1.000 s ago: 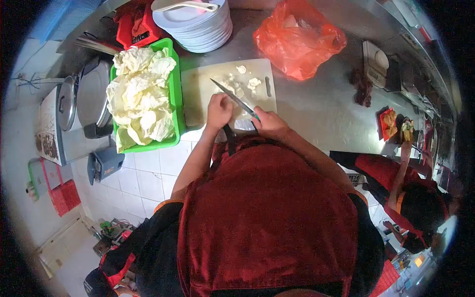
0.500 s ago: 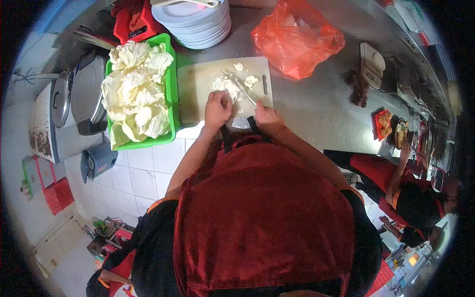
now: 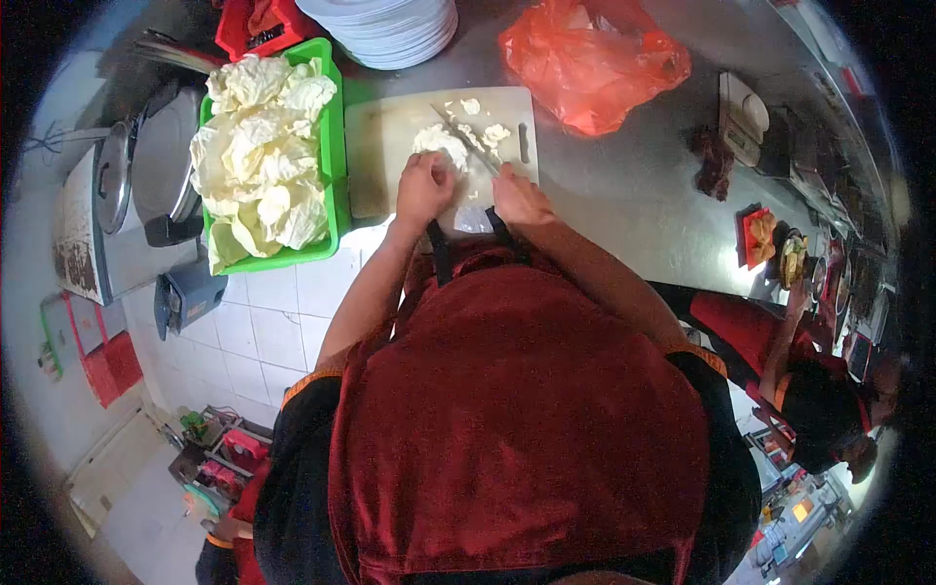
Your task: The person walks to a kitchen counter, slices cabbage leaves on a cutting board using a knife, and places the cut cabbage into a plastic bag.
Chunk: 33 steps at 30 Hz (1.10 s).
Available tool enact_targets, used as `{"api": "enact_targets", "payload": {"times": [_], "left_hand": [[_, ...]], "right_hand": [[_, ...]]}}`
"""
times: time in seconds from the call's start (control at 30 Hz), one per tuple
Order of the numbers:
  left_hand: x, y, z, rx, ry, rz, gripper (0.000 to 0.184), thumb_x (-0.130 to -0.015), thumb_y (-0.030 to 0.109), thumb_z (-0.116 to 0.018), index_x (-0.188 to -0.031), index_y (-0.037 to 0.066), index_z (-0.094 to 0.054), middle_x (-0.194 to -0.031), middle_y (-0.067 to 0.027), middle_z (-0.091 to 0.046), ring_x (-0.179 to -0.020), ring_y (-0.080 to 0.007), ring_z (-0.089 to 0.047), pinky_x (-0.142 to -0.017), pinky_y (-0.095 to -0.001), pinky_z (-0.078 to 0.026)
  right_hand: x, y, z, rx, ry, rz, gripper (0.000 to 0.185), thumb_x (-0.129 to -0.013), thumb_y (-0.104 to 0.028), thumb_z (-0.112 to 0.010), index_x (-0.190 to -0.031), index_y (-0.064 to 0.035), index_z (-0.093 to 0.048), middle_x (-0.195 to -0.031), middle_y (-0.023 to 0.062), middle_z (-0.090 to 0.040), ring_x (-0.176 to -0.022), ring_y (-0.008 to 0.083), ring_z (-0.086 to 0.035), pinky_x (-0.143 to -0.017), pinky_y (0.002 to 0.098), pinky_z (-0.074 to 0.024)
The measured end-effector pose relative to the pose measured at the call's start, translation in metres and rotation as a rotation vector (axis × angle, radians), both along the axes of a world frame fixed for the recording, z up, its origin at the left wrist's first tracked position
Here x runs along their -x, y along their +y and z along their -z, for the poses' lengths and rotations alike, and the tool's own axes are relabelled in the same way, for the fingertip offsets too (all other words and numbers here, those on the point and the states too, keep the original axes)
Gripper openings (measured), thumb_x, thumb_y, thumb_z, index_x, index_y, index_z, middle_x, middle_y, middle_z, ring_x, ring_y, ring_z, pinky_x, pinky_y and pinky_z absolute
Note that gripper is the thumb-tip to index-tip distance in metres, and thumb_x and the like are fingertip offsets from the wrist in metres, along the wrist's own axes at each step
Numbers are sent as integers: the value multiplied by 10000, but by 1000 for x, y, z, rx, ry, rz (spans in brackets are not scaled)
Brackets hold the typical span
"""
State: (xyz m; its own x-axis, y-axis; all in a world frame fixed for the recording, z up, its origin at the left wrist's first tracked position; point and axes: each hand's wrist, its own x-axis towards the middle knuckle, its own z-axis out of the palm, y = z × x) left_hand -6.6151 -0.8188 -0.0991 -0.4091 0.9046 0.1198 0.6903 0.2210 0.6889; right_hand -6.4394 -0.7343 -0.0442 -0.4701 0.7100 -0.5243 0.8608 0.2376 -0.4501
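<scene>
On the white cutting board (image 3: 375, 146) lies a small heap of pale cut vegetable pieces (image 3: 444, 142), probably cabbage, with a few loose bits to its right. My left hand (image 3: 426, 187) is closed, its fingers curled against the near edge of the heap. In my right hand (image 3: 524, 200) is the handle of a knife (image 3: 466, 139), its blade angled up and left across the board just right of the heap. A green basket (image 3: 334, 156) piled with pale cabbage leaves (image 3: 263, 161) stands left of the board.
Behind the board are a stack of white plates (image 3: 395, 34) and a red basket (image 3: 244, 34). An orange plastic bag (image 3: 595, 68) sits at the back right. Farther right are a scale (image 3: 743, 117) and filled food trays (image 3: 756, 239). Another person (image 3: 819, 400) works at the right.
The whole view has shifted, so the counter sits slightly higher in the picture. My left hand stays at the heap, and the knife remains beside it with its blade slightly steeper.
</scene>
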Motion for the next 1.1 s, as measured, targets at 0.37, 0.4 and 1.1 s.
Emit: {"api": "enact_targets", "payload": {"times": [0.37, 0.4, 1.1], "left_hand": [[33, -7, 2, -68, 143, 6, 280, -763, 131, -718, -1017, 34, -649, -1023, -184, -622, -978, -361, -587, -872, -428, -479], [34, -9, 2, -136, 128, 145, 311, -764, 125, -710, -1052, 30, -641, -1049, -191, -618, -1011, -368, -573, -911, -440, -459], [-4, -25, 5, -22, 147, -243, 377, -783, 250, -709, -1091, 50, -622, -994, -157, -593, -970, -349, -568, -830, -457, -452]], "right_hand": [[-19, 7, 12, -8, 119, -32, 367, -964, -315, -467, -1181, -19, -478, -970, 301, -643, -929, 491, -623, -819, 587, -483], [-22, 2, 7, -53, 153, -23, 361, -965, -316, -469, -1181, -26, -465, -946, 301, -643, -903, 495, -625, -800, 596, -482], [-16, -14, -3, 121, 78, -279, 358, -974, -303, -469, -1215, -51, -389, -948, 294, -638, -915, 512, -597, -786, 588, -457]]}}
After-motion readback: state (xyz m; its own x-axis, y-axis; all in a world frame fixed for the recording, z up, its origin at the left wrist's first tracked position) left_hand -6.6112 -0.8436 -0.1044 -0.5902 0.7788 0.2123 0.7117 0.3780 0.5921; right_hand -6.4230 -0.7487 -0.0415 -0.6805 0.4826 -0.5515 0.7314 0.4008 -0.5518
